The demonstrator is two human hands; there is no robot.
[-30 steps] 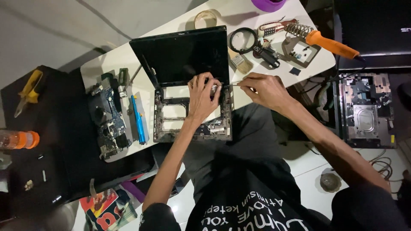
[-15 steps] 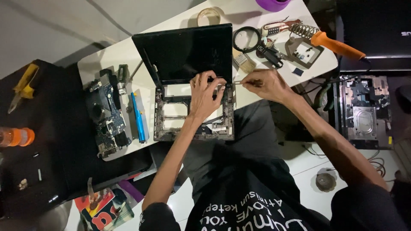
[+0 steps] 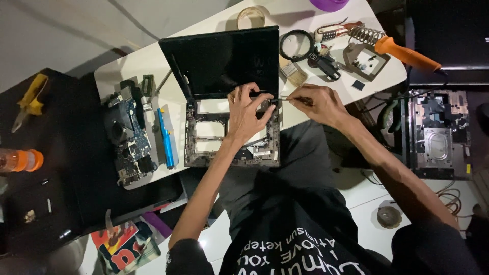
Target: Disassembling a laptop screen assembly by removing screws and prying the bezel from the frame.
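While the left hand (image 3: 248,113) presses spread fingers on the stripped laptop base (image 3: 232,135) at centre of the white counter (image 3: 127,66), its grip is loose and holds nothing. Right hand (image 3: 317,104), at 3 o'clock of the left, pinches a thin screwdriver (image 3: 288,98) whose tip points at the hinge corner. Black lid (image 3: 221,63) stands open at 12 o'clock. Circuit board (image 3: 127,135) and blue tool (image 3: 165,137) lie at 9 o'clock. Orange-handled soldering iron (image 3: 405,53) rests at 2 o'clock; a red-and-blue printed package (image 3: 125,244) lies at 7 o'clock.
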